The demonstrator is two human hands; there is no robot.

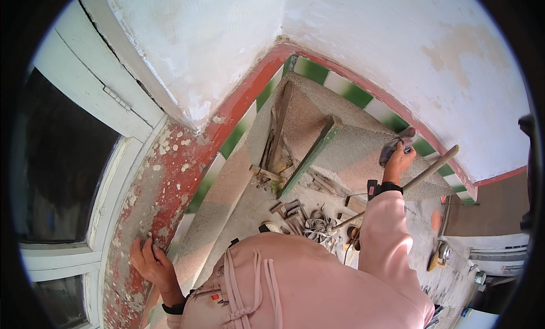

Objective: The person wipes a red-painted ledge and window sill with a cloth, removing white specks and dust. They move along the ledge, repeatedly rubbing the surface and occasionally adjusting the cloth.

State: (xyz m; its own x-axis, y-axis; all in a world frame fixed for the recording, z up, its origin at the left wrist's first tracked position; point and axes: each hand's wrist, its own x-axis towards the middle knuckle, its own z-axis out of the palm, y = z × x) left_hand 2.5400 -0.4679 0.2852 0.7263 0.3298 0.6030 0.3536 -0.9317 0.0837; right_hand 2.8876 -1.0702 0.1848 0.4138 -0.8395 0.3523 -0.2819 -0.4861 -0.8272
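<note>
A dark cloth (389,150), gripped in the curled fingers of a person's right hand (401,159), is held at the green-and-white tile border (347,92) along a white wall (363,28). The left hand (154,266), fingers loosely spread, rests on a flecked red ledge (170,173). Dark markings, too small to read, surround a red patch on the pink top (295,272).

"How are the walls (363,39)?"
"White, meeting in a corner (283,22), a tan patch (468,52) on the right one."
"And the window (113,187)?"
"At left: white frame (62,260), dark panes (65,170), a small hinge (116,98)."
"The floor (422,218)?"
"Grey, at lower right."
"Light?"
"Bright on the walls, softer over the floor."
</note>
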